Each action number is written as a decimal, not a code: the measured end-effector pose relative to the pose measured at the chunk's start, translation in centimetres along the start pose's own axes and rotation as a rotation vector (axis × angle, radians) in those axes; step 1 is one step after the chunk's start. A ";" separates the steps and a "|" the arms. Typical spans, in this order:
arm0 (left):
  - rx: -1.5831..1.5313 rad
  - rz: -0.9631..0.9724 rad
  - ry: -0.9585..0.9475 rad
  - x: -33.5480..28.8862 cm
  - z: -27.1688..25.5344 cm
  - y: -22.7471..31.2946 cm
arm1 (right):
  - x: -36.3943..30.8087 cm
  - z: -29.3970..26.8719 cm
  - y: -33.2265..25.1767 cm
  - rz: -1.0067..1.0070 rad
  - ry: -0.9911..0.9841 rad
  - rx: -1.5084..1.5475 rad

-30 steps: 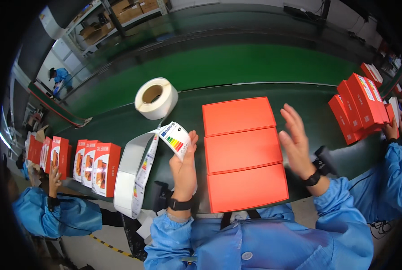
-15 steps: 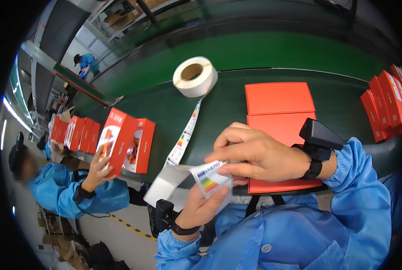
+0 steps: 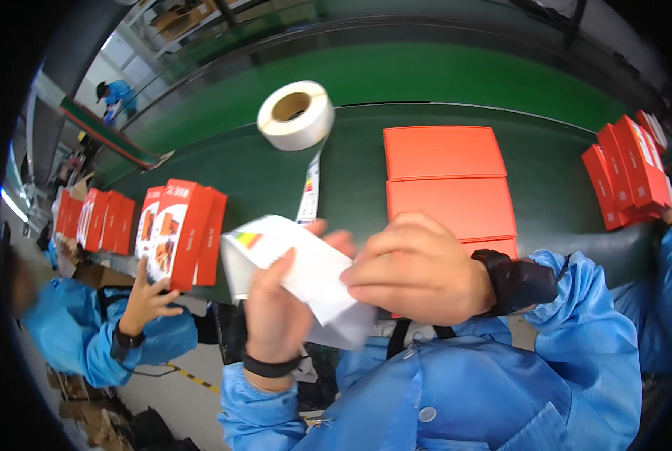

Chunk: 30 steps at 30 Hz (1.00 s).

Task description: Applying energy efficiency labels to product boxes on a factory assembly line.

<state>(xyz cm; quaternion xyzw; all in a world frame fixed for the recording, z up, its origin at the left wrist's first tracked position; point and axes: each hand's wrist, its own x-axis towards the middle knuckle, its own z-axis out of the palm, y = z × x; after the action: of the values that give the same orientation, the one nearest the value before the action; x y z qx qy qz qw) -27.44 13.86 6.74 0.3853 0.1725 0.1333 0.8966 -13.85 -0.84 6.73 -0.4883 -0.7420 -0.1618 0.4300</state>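
A strip of energy labels (image 3: 313, 278) hangs folded between my hands, mostly its white backing showing, with one coloured corner. My left hand (image 3: 276, 323) grips the strip from below, thumb on the near face; the fingers behind are blurred. My right hand (image 3: 426, 274) is closed in a pinch at the strip's right edge; whether a loose label sits between its fingertips is hidden. From the strip, a printed length runs up to the white label roll (image 3: 306, 137) on the dark green table. Flat red boxes (image 3: 445, 154) lie in a column beyond and beside my right hand.
At the left, a co-worker's hand (image 3: 149, 304) is by upright red boxes (image 3: 177, 237), with more red boxes (image 3: 112, 222) farther left. Another stack of red boxes (image 3: 637, 169) stands at the far right, a person's hand beside it. A green belt (image 3: 426, 71) runs behind the table.
My left hand has lifted and turned the strip, so its white side now shows more than the printed label. My right hand remains close to its edge. The whole view has shifted slightly.
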 end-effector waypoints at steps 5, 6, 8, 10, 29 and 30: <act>0.245 0.390 0.197 5.1 -5.9 6.9 | -0.2 -6.4 1.7 0.490 0.409 0.435; 0.373 0.472 0.208 5.5 -6.3 8.7 | -0.5 -7.5 2.7 0.582 0.419 0.501; 0.610 0.593 0.171 5.8 -5.9 11.8 | -1.3 -9.6 4.5 0.705 0.419 0.534; 0.810 0.659 0.051 6.2 -3.9 12.8 | -1.9 -10.4 6.0 0.818 0.360 0.506; 1.423 0.932 -0.495 13.3 -2.9 -6.3 | -1.3 -6.9 17.2 0.875 -0.628 0.386; 1.404 0.983 -0.491 13.3 -2.8 -6.5 | -0.9 -6.6 17.3 0.894 -0.696 0.359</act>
<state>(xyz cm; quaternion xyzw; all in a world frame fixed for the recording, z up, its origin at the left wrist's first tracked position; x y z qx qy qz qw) -15.86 16.30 -2.61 0.8940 -0.1675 0.2801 0.3071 4.43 2.45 6.76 -0.6974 -0.5773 0.3327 0.2639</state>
